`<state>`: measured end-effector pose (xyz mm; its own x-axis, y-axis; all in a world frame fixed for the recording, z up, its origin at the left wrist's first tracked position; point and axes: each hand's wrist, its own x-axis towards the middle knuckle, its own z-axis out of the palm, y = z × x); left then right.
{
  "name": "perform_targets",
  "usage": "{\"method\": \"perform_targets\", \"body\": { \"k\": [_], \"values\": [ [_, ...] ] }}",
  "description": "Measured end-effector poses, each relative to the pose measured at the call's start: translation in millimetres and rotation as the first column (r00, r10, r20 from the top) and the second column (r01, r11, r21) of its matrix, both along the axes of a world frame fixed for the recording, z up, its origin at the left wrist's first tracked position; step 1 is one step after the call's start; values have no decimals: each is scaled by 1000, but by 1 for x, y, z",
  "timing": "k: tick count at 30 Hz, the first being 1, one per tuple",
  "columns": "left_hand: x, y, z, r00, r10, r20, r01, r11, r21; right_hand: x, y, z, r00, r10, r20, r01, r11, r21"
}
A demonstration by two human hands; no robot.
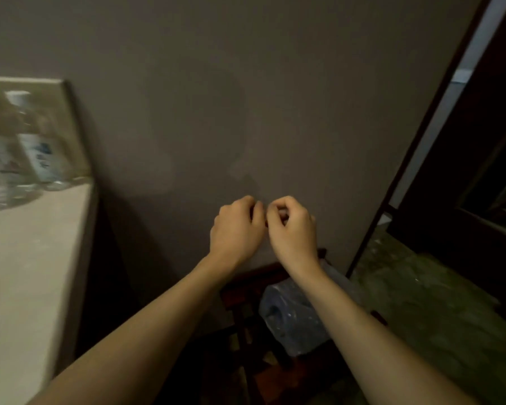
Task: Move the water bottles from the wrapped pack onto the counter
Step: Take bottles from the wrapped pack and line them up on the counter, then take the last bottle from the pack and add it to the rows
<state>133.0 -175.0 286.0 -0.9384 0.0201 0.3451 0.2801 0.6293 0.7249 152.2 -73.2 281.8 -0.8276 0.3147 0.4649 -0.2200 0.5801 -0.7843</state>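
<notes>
Both hands, left hand (236, 226) and right hand (292, 229), curled knuckle-to-knuckle, can't tell around what. Wrapped pack (292, 320) at 6 o'clock, bottles (21, 153) on desk (27, 258) at 9.

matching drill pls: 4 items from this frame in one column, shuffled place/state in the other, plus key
Things
1. water bottles
2. wrapped pack
3. left hand
4. right hand

Places or states
A. low down, on a dark wooden stand beneath the forearms
B. upright on the counter at far left
C. fingers curled, raised before the wall, nearer the counter
D. fingers curled, raised before the wall, nearer the dark door frame

Pairs: 1-B, 2-A, 3-C, 4-D
</notes>
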Motion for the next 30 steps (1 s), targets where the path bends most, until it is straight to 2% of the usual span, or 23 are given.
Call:
{"method": "perform_targets", "body": {
  "k": [4, 11, 16, 20, 24, 30],
  "values": [
    [-17, 59, -32, 985, -121, 120, 118, 993, 29, -13, 71, -35, 992, -62, 108, 68, 996, -56],
    [-80, 145, -116, 920, -171, 352, 175, 984, 21, -59, 166, -118, 932, -153, 329, 187, 980, -75],
    [-130, 198, -187, 809, -238, 538, 210, 971, 114, -108, 223, -173, 812, -163, 560, 228, 973, -47],
    [-159, 225, -236, 698, -242, 673, 202, 969, 139, -139, 246, -212, 741, -107, 663, 179, 983, -41],
    [-169, 241, -275, 593, -240, 769, 189, 969, 157, -151, 260, -248, 595, -13, 804, 120, 990, -73],
    [-179, 267, -315, 478, -213, 852, 150, 976, 160, -170, 296, -293, 478, 15, 878, 125, 988, -85]
  ]
}}
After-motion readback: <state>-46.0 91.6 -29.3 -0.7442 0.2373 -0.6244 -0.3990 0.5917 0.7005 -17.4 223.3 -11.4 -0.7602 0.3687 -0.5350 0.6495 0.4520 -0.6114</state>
